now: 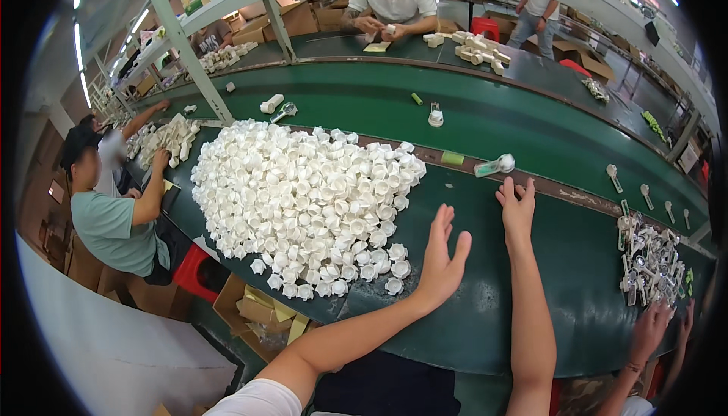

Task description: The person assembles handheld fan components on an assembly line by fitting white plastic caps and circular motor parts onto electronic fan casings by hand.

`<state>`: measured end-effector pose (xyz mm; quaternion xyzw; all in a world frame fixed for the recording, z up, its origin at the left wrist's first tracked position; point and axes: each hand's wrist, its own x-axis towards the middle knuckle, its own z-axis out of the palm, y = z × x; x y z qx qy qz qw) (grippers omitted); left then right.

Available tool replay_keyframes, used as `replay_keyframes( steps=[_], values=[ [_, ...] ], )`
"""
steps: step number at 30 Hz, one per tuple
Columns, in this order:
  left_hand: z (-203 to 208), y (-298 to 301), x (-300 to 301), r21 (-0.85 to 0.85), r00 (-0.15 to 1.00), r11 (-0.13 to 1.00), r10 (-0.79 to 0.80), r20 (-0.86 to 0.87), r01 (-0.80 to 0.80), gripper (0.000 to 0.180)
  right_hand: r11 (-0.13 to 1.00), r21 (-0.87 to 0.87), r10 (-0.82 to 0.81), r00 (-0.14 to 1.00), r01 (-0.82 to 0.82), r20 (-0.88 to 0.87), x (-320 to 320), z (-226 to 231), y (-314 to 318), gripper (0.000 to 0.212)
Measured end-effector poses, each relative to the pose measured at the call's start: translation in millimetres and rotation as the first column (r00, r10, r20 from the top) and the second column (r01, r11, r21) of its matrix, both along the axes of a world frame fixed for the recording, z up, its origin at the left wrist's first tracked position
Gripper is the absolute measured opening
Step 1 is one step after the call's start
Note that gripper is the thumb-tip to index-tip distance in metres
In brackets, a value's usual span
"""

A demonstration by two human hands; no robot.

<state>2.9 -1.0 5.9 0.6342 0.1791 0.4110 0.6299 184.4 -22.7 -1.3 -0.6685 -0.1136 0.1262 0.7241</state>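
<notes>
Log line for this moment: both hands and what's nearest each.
left hand: open, empty, beside pile of white caps | right hand: open, empty, reaching toward clear bottle | surface: green table

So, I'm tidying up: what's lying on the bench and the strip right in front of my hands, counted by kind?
Heap of white caps: 1
Heap of small clear parts: 1
Green pad: 1
Clear tube with white cap: 1
Total: 4

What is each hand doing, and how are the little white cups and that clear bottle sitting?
left hand: open, empty, beside the pile
right hand: open, empty, reaching near the bottle
pile of white cups: heaped loose on the green table
clear bottle: lying on its side
</notes>
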Motion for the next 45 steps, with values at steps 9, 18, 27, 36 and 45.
replay_keyframes(
  steps=[9,18,27,36,45],
  values=[
    [-0.9,-9.2,-6.2,0.274,0.915,0.882,-0.323,-0.24,0.383,0.03,0.959,-0.233,0.249,0.867,-0.159,0.433,-16.3,-16.2,6.3,0.035],
    [17.4,-22.3,-23.4,0.611,0.891,0.747,-0.43,0.142,0.263,0.015,0.529,-0.395,0.828,0.357,-0.751,0.431,-75.4,30.6,8.4,0.042],
    [11.7,-40.1,-27.3,0.629,0.858,0.719,-0.49,0.156,0.296,0.019,0.658,-0.516,0.732,0.307,-0.549,0.608,-114.4,20.5,18.3,0.045],
    [14.4,-43.9,-25.0,0.642,0.867,0.721,-0.468,0.173,0.261,0.027,0.682,-0.426,0.678,0.294,-0.595,0.674,-115.3,17.4,14.4,0.028],
    [9.3,-44.4,-25.0,0.645,0.879,0.73,-0.437,0.189,0.224,0.035,0.553,-0.481,0.774,0.207,-0.68,0.598,-119.5,14.7,15.0,0.018]
  ],
)
